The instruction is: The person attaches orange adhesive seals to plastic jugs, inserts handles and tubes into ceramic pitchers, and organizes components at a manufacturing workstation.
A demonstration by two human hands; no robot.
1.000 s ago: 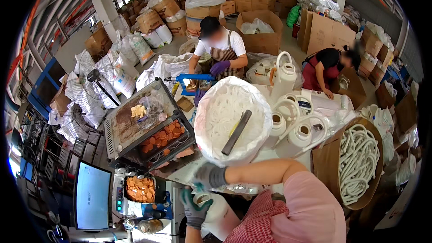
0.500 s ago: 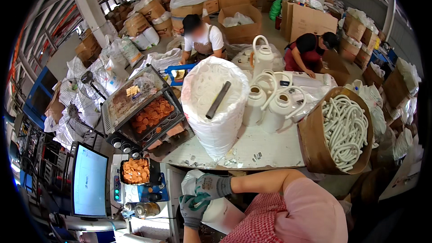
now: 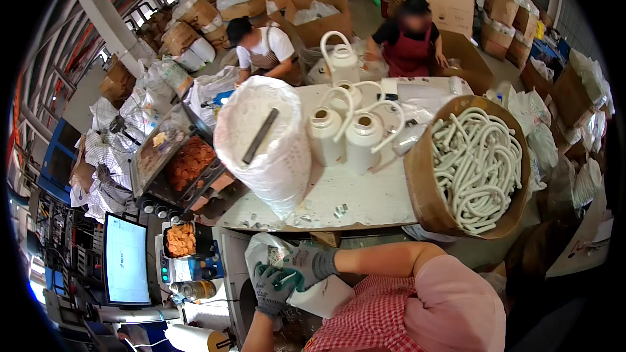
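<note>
My left hand (image 3: 270,285), in a grey and green work glove, comes up from the lower edge with its fingers curled. My right hand (image 3: 310,264), gloved the same way, reaches in from the right and presses against it. Both are closed on a smooth white container-like piece (image 3: 321,297); its full shape is hidden by the gloves and my apron. A crumpled white plastic bag (image 3: 261,245) shows just beyond the fingers. The work lies at the near side of the white table (image 3: 385,202), beside a grey cabinet.
On the table stand a white sack (image 3: 280,176) with a dark bar on top and several white hosed bottles (image 3: 364,143). A box of white hoses (image 3: 479,169) is right. Left are an oven-like box with orange discs (image 3: 190,163) and a monitor (image 3: 126,261). Two people work beyond.
The view has shifted, so the table and its things sit further left and higher. My hands stay together on the white piece. The far right person has straightened up.
</note>
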